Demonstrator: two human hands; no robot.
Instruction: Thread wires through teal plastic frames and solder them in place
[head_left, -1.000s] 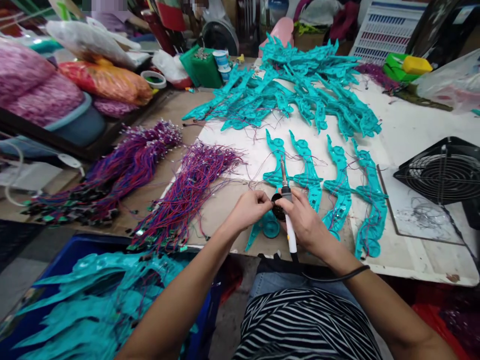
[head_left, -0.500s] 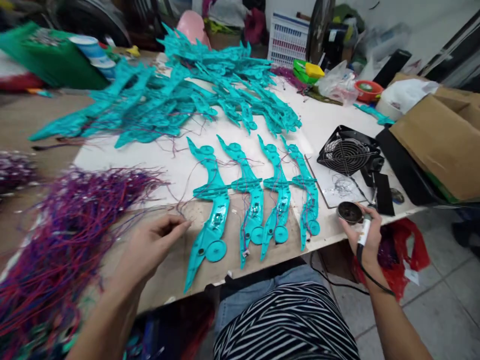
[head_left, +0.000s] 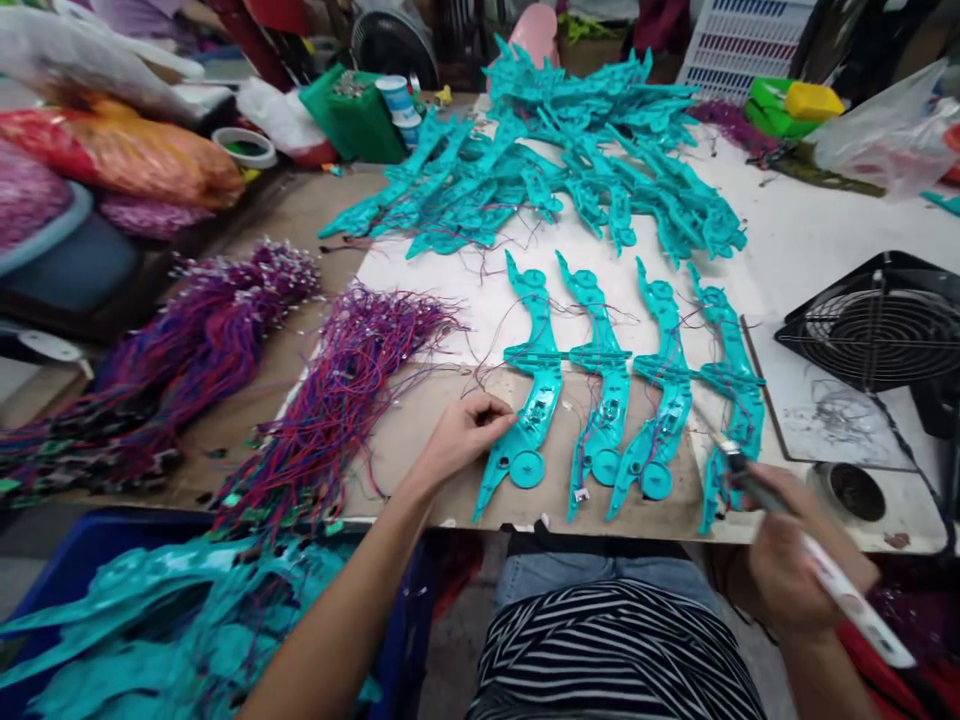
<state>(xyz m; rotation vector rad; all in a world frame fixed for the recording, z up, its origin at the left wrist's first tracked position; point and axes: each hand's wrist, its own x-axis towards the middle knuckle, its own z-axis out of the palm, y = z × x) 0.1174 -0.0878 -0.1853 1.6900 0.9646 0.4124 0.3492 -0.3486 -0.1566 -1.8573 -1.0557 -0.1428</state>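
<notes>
Four teal plastic bow-shaped pieces lie side by side in front of me, with thin red and blue wires along them. My left hand (head_left: 469, 435) is pinched at the edge of the leftmost teal piece (head_left: 541, 395); what sits between its fingertips is too small to make out. My right hand (head_left: 802, 545) is closed around a soldering iron (head_left: 844, 590) with a white handle. The iron's tip is near the rightmost teal piece (head_left: 731, 340), and I cannot tell if it touches. A round tin (head_left: 853, 490) stands beside that hand.
Bundles of red and blue wires (head_left: 352, 390) lie left. A heap of teal pieces (head_left: 600, 150) covers the table's back. A black fan (head_left: 877, 320) stands right, near a white board (head_left: 814, 415). Below left, a blue bin (head_left: 82, 560) holds more teal pieces.
My right hand has put the round tin down on the table and brought the soldering iron over the rightmost piece. My left hand has moved up to the leftmost piece. The view has swung left.
</notes>
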